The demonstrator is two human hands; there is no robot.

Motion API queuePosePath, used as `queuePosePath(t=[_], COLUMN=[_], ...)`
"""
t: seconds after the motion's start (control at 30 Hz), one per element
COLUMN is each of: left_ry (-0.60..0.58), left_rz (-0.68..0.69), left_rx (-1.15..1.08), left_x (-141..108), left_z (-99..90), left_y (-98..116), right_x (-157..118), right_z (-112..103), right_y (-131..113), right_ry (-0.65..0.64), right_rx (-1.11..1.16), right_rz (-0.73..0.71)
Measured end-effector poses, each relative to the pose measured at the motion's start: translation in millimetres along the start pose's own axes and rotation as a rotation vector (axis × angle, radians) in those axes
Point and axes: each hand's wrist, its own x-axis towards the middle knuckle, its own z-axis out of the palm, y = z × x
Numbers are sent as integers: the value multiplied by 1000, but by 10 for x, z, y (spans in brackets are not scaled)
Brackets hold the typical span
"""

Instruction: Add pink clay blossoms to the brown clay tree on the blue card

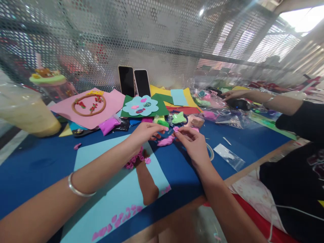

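My left hand (145,132) and my right hand (190,141) meet above the blue table cover (37,165), fingertips pinching a small piece of pink clay (176,128) between them. A larger lump of pink clay (165,141) lies on the cover just below the fingers. Under my left wrist lies a light blue sheet (111,195) with a brown clay trunk (146,182) and several pink clay petals stuck on it. A silver bangle (77,189) circles my left forearm.
Coloured paper sheets, a pink sheet with a ring (88,104), a green sheet with a blue cloud shape (140,106), clay bags and two phones (134,81) stand behind. A clear bag (229,157) lies right. Another person's arm (263,101) reaches in at right. A plastic cup (25,111) stands left.
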Motion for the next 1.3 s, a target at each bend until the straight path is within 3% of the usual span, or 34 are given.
queuePosePath(t=[0.3, 0.9, 1.1, 1.3], left_ry=[-76, -178, -153, -18], left_rz=[-58, -97, -74, 76], left_rx=[-140, -280, -259, 40], left_x=[-82, -51, -55, -116], left_z=[96, 100, 109, 138], left_y=[62, -6, -16, 30], right_x=[0, -20, -23, -29], right_z=[7, 1, 2, -2], right_y=[-18, -24, -35, -56], right_ry=[13, -18, -17, -49], right_rx=[20, -87, -111, -107], right_rz=[-74, -153, -140, -136])
